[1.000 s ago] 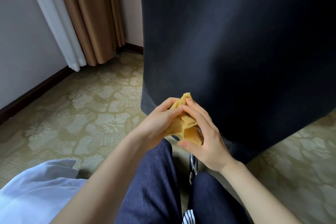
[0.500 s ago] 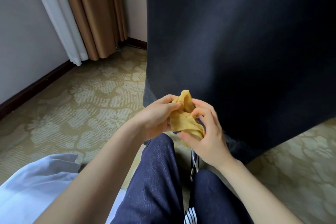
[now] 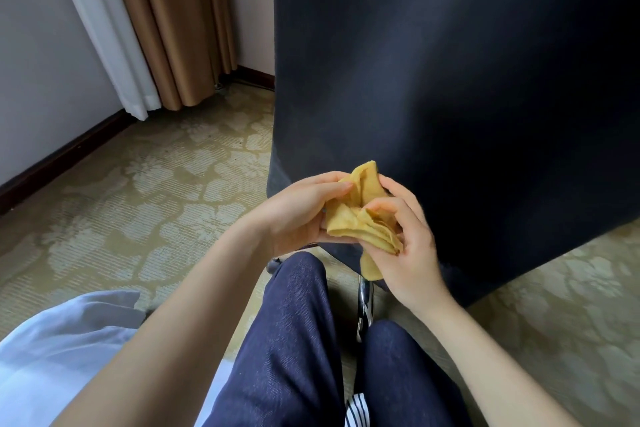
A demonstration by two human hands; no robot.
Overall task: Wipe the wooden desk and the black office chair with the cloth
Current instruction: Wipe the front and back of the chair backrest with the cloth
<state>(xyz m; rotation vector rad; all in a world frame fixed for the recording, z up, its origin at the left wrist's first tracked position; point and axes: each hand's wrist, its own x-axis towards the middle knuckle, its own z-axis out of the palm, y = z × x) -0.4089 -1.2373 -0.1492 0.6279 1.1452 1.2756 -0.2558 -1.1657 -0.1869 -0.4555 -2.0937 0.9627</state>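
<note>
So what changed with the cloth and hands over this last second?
Both hands, left hand and right hand, kept hold of the yellow cloth and reworked it: the bundle spread looser and a corner now hangs below. The chair stays untouched behind.

No readable text, labels, brand marks, numbers or signs appear anywhere in this view. The surfaces that fill the frame carry only plain colour, folds or a floral pattern, with no lettering on any of them.
</note>
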